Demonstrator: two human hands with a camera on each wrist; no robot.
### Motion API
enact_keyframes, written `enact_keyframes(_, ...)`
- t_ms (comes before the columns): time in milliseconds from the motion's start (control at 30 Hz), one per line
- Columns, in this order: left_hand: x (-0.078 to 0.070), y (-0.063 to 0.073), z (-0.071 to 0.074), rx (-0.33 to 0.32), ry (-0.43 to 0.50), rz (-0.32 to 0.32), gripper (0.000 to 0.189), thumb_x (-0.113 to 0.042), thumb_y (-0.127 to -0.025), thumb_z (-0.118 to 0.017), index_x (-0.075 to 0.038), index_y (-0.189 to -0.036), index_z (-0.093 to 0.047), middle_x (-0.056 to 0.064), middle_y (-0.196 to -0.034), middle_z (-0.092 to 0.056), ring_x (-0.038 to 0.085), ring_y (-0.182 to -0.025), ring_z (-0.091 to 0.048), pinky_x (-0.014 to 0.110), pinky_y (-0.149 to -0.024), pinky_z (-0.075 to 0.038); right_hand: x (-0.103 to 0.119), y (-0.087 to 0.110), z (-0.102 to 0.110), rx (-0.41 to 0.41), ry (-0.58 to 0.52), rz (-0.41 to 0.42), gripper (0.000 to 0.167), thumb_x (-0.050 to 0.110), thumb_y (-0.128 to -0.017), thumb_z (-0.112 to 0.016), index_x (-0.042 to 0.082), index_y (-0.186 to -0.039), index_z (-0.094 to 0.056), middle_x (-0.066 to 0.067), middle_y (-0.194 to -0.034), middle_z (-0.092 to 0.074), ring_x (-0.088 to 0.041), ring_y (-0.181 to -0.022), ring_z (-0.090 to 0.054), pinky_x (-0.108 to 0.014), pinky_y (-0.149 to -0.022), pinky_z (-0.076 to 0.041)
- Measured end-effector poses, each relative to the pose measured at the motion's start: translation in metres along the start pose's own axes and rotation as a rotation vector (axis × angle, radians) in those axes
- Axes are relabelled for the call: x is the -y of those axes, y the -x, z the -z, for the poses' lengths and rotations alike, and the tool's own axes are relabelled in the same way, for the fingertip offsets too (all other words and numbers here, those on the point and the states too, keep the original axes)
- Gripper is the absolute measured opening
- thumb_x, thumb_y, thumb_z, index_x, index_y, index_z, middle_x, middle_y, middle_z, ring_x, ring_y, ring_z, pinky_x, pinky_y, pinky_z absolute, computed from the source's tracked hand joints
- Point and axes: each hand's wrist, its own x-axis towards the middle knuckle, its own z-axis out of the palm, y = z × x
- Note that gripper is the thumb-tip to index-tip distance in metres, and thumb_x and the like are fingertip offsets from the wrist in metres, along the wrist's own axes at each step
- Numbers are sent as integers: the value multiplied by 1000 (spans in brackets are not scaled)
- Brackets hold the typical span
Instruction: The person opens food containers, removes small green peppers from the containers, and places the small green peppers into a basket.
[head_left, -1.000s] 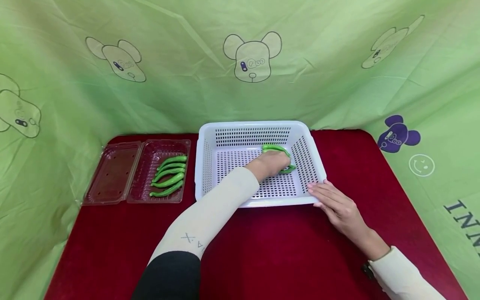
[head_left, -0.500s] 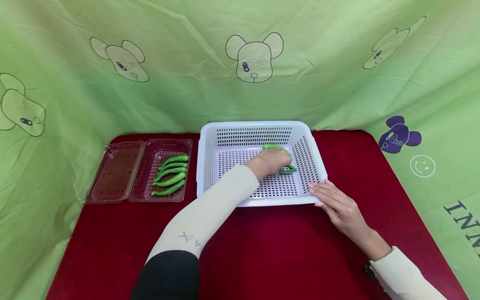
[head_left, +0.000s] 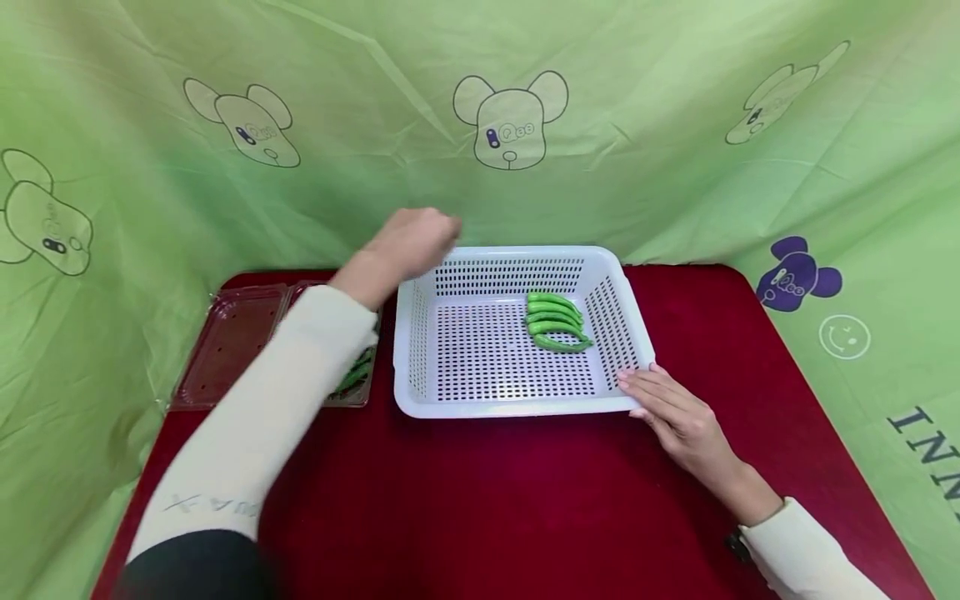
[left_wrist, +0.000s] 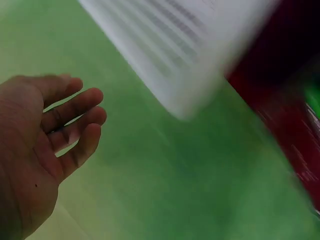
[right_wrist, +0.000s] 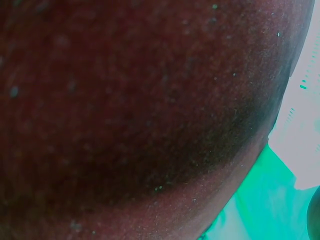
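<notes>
Holding a basket (head_left: 517, 407) at one corner, green peppers (head_left: 557, 323) laid inside

Item: basket, white plastic, rectangular, with perforated floor and walls; set on a red tablecloth (head_left: 495, 508).
Contents: five green peppers, slender and curved, stacked side by side in a column on the right half of the floor, near the right wall.

Right hand (head_left: 678, 421): at the near right corner of the basket, gripping the rim, fingers lapped over it and thumb outside. The right wrist view is mostly filled by a dark, close surface, with a strip of perforated white at its edge.

Left hand (head_left: 420, 237): raised before the far left corner of the basket, apart from it in the left wrist view; blurred in the head view. Fingers loosely bent, slightly parted, grasping nothing.

Item: container (head_left: 354, 401), clear plastic, left of the basket; lid (head_left: 225, 354) folded out flat to the left, pierced with small holes.
Contents: more green peppers (head_left: 355, 377), partly covered by the left forearm; number cannot be told.

Clothing: cream sleeves (head_left: 247, 417), black fabric higher on the left arm.

Backdrop: green cloth (head_left: 637, 192), creased, printed with outlined animal heads, one solid purple head (head_left: 798, 273) and a winking round face (head_left: 844, 337).
</notes>
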Motion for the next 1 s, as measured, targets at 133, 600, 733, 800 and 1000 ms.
enact_keyframes(133, 49, 37, -1, -25, 51, 109, 23, -1, -101, -52, 1, -116, -69, 20, -114, -74, 36, -104, -70, 45, -90, -61, 0, 0, 0, -10, 10, -2, 38, 22, -102, -63, -14, -108, -73, -26, -113, -74, -28, -116, -67, -39, -123, -38)
enact_keyframes(600, 116, 112, -69, 168, 113, 275, 31, -13, -102, -61, 6, -127, -66, 23, -124, -70, 36, -108, -68, 49, -89, -58, 1, -1, -4, -15, 8, 1, 37, 21, -102, -63, -14, -108, -73, -26, -113, -74, -26, -117, -66, -38, -123, -37)
enact_keyframes(733, 114, 110, -84, 203, 137, 252, 35, -11, -101, -64, 8, -130, -64, 25, -129, -67, 40, -119, -65, 52, -97, -57, 2, -1, -4, -10, 0, -2, 37, 20, -102, -63, -14, -109, -73, -26, -113, -74, -26, -118, -66, -38, -123, -37)
enact_keyframes(800, 112, 109, -90, 202, 146, 246, 32, -9, -99, -66, 7, -127, -66, 25, -125, -69, 39, -117, -66, 51, -96, -57, 2, -1, -3, -7, -1, -3, 36, 20, -102, -63, -14, -109, -73, -25, -114, -74, -26, -118, -66, -38, -123, -37)
enact_keyframes(1000, 104, 106, -98, 165, 164, 238, 18, -1, -95, -66, 5, -111, -71, 23, -111, -73, 35, -102, -69, 48, -84, -58, 1, 0, -1, -5, 10, -5, 37, 21, -102, -63, -14, -109, -73, -25, -115, -74, -26, -119, -66, -38, -124, -37)
